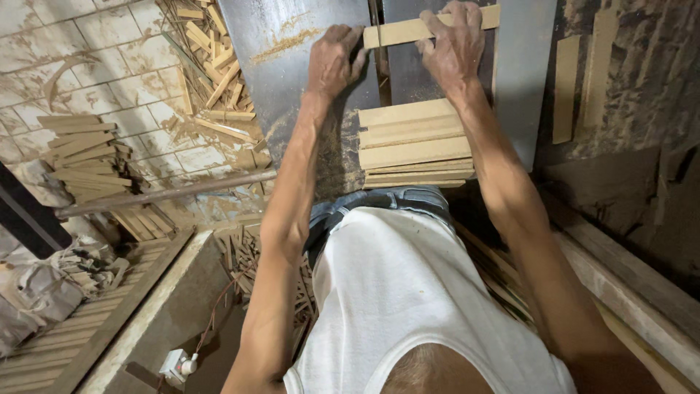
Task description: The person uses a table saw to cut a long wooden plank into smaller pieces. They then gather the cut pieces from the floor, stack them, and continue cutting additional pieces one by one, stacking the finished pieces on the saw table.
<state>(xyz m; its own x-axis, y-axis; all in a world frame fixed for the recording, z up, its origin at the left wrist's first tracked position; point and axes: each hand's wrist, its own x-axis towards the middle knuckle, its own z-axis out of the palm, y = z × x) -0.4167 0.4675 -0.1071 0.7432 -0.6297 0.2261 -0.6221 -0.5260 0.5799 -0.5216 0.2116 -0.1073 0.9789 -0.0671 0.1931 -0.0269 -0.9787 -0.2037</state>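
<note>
A pale wooden strip lies crosswise on a dark metal saw table, over a slot in its middle. My right hand presses down on the strip's middle and right part. My left hand rests on the table with its fingertips against the strip's left end. Nearer my body, a stack of several similar wooden boards lies flat on the table between my forearms. Sawdust covers the table near the stack.
Offcut sticks are heaped on the tiled floor left of the table. A pile of boards lies further left. A rod runs below the table. Loose strips lie on the right. A socket with a cable sits below.
</note>
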